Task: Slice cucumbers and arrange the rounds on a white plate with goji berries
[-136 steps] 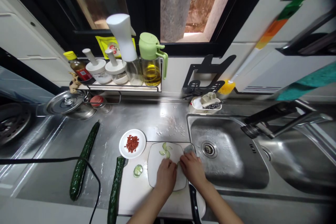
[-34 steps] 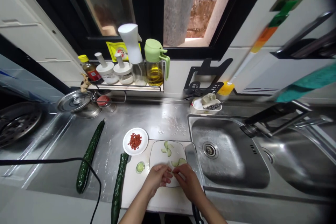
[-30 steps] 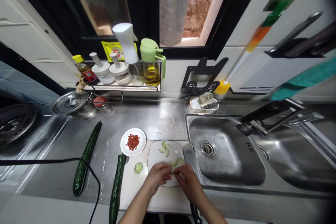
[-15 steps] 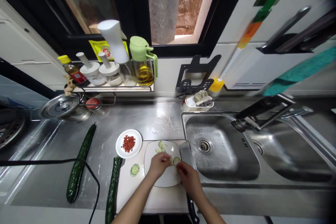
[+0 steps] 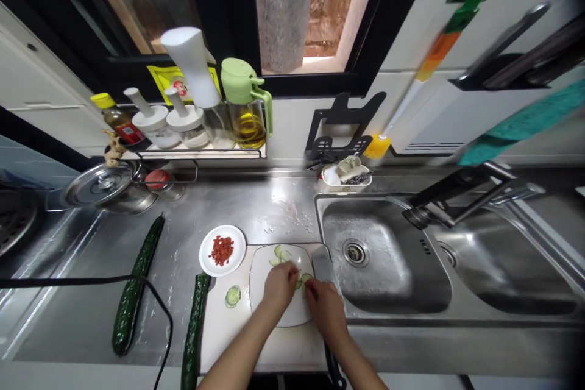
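Over a white squarish plate [image 5: 262, 298], my two hands are close together. My left hand [image 5: 280, 287] has its fingers pinched at a thin cucumber slice [image 5: 298, 283]. Beside it, my right hand [image 5: 326, 312] has closed fingertips on the edge of another cucumber slice [image 5: 306, 278]. Several curved cucumber slices [image 5: 278, 251] lie at the plate's far side. The plate rests on a pale cutting board [image 5: 223, 341]. A small stack of round cucumber slices [image 5: 233, 297] sits on the board, left of the plate.
A knife [image 5: 335, 368] lies along the board's right side, by the sink [image 5: 388, 256]. A cut cucumber [image 5: 194, 335] lies at the board's left edge, a whole cucumber [image 5: 137, 289] farther left. A small plate [image 5: 204, 250] holds red bits. A black cable [image 5: 169, 323] hangs at left.
My left hand has moved slightly right and down, its back turned more over the fingers. My right hand has shifted a little left at the slice. The view has tilted slightly.
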The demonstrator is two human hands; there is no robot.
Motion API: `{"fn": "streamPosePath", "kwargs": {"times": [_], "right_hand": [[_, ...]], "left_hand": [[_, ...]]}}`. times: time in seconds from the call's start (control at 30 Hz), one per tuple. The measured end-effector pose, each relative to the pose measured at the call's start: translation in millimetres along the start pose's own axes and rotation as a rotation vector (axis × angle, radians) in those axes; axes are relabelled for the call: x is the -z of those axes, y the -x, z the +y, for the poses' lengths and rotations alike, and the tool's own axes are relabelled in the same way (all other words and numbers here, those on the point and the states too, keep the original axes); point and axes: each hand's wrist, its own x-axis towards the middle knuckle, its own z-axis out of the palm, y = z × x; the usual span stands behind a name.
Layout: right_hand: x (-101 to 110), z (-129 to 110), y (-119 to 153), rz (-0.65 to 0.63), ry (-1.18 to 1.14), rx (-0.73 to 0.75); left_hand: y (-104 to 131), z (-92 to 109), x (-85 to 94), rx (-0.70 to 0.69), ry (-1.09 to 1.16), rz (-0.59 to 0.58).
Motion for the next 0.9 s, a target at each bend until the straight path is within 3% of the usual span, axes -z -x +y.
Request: {"fn": "streamPosePath", "kwargs": {"times": [0.23,0.53,0.9], "right_hand": [[6,-7,2,-0.010,0.118,0.042],[0,-16,5,0.032,0.255,0.068],[-3,-16,5,0.076,0.336,0.112]], "left_hand": [[2,4,1.3,-0.028,-0.056,-0.019],[6,-4,-7.4,-0.039,0.033,0.028],[6,0,-3.3,-0.079,-0.163,-0.024]]}}
